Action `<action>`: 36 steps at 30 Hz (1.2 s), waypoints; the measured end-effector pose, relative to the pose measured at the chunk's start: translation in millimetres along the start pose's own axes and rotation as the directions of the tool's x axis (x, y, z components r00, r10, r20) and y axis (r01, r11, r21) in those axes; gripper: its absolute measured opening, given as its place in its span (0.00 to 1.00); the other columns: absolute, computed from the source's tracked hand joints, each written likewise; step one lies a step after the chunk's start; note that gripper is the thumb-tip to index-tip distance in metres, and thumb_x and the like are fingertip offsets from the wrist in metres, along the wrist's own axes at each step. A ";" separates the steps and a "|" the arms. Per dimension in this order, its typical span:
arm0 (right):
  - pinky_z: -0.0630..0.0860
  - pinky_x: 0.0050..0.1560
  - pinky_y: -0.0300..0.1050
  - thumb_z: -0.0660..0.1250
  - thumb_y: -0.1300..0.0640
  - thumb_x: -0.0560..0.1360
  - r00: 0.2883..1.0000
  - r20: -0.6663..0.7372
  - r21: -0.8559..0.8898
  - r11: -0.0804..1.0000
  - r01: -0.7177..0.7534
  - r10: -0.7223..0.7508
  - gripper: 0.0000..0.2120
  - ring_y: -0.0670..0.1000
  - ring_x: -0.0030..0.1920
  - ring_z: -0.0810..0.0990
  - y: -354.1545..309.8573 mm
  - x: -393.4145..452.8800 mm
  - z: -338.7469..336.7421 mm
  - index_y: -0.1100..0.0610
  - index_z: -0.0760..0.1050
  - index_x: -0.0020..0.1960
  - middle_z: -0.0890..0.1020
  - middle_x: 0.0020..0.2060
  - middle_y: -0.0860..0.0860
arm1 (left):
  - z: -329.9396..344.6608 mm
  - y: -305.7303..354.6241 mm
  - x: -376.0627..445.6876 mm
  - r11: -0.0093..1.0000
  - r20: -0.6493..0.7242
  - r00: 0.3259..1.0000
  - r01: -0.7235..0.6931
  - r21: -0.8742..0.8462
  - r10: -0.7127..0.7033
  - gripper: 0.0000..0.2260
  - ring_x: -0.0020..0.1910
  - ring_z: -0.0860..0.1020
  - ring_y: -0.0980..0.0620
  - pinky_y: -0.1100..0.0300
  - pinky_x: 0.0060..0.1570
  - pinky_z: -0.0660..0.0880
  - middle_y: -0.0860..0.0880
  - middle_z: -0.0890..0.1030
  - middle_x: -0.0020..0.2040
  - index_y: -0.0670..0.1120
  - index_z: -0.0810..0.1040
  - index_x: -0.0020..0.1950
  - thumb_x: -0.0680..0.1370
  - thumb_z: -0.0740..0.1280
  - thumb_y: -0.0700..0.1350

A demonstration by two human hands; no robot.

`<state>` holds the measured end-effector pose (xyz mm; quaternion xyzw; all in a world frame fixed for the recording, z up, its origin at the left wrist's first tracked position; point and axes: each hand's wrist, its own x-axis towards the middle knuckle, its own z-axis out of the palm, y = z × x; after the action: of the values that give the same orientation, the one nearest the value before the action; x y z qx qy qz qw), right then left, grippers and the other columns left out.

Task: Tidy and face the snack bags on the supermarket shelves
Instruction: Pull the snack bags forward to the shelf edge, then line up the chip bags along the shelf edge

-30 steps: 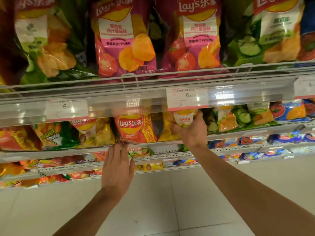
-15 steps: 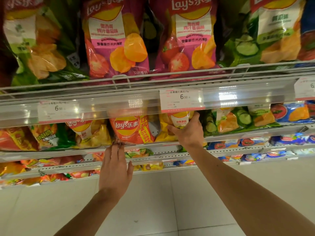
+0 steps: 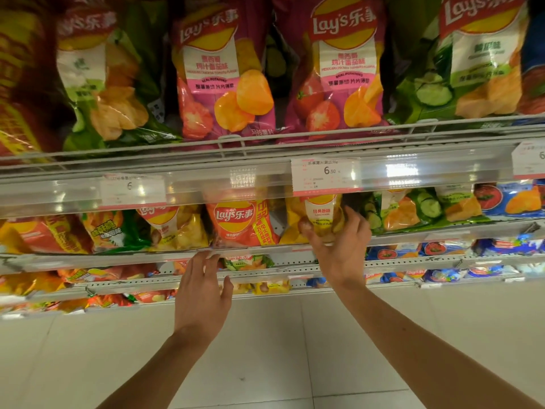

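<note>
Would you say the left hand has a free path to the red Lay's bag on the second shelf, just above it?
Probably yes. The left hand is open, its fingertips at the shelf's front rail directly below the red Lay's bag. Nothing lies between them, and the right hand grips the neighbouring yellow bag.

"Lay's" on the chip bags (image 3: 339,69); price tag (image 3: 324,175) on shelf rail reads "6.50".

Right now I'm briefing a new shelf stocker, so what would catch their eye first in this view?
Two big magenta Lay's bags face out on the top shelf, at the centre. On the shelf below, the right hand has its grip on a yellow Lay's bag just under the 6.50 price tag. The left hand reaches open toward the shelf rail beneath a red Lay's bag.
</note>
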<state>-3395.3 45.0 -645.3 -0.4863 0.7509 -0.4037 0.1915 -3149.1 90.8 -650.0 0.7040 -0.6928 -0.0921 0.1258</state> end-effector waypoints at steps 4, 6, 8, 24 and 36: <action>0.70 0.65 0.50 0.75 0.50 0.75 0.982 -0.161 -0.018 0.995 0.096 -0.098 0.31 0.56 0.67 0.67 -20.4 -29.4 3.9 0.60 0.67 0.72 0.70 0.68 0.59 | -9.7 -21.4 -4.2 0.975 -0.047 0.986 0.149 -0.162 -0.159 0.19 0.66 0.72 0.40 0.43 0.59 0.76 0.41 0.74 0.66 0.41 0.74 0.67 0.77 0.70 0.43; 0.70 0.65 0.51 0.75 0.55 0.74 0.983 -0.147 -0.018 0.993 0.113 -0.114 0.29 0.55 0.66 0.67 -32.3 -42.0 11.4 0.61 0.69 0.70 0.71 0.66 0.59 | -19.5 -38.2 -2.3 0.948 -0.067 0.971 0.206 -0.243 -0.228 0.19 0.67 0.71 0.40 0.44 0.61 0.74 0.41 0.74 0.66 0.41 0.74 0.67 0.77 0.70 0.43; 0.71 0.65 0.51 0.75 0.57 0.74 0.992 -0.064 0.008 0.994 0.113 -0.112 0.27 0.53 0.66 0.68 -45.2 -52.0 23.6 0.60 0.70 0.69 0.72 0.65 0.57 | -30.3 -56.6 1.7 0.916 -0.078 0.955 0.248 -0.316 -0.286 0.19 0.66 0.71 0.41 0.45 0.63 0.72 0.41 0.74 0.66 0.40 0.74 0.67 0.78 0.70 0.43; 0.75 0.67 0.55 0.82 0.41 0.64 0.968 0.221 0.079 0.987 -0.136 0.116 0.49 0.53 0.69 0.71 -105.7 -58.3 84.8 0.53 0.62 0.76 0.72 0.68 0.52 | -72.0 -82.8 59.8 0.782 -0.225 0.966 -0.040 -0.622 -0.130 0.26 0.57 0.69 0.70 0.76 0.59 0.65 0.46 0.72 0.63 0.43 0.71 0.69 0.73 0.74 0.41; 0.76 0.67 0.55 0.85 0.39 0.54 0.951 0.287 0.050 0.990 -0.132 0.112 0.60 0.52 0.68 0.73 -80.6 -26.6 113.1 0.50 0.56 0.76 0.72 0.67 0.50 | -44.2 -113.2 118.7 0.675 0.126 0.969 0.240 -0.697 -0.215 0.45 0.65 0.74 0.49 0.50 0.67 0.72 0.48 0.76 0.65 0.47 0.65 0.70 0.60 0.84 0.52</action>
<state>-3259.9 4.8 -652.2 -0.4847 0.7301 -0.3430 0.3382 -3025.1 -24.6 -637.1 0.6806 -0.5132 -0.3773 0.3620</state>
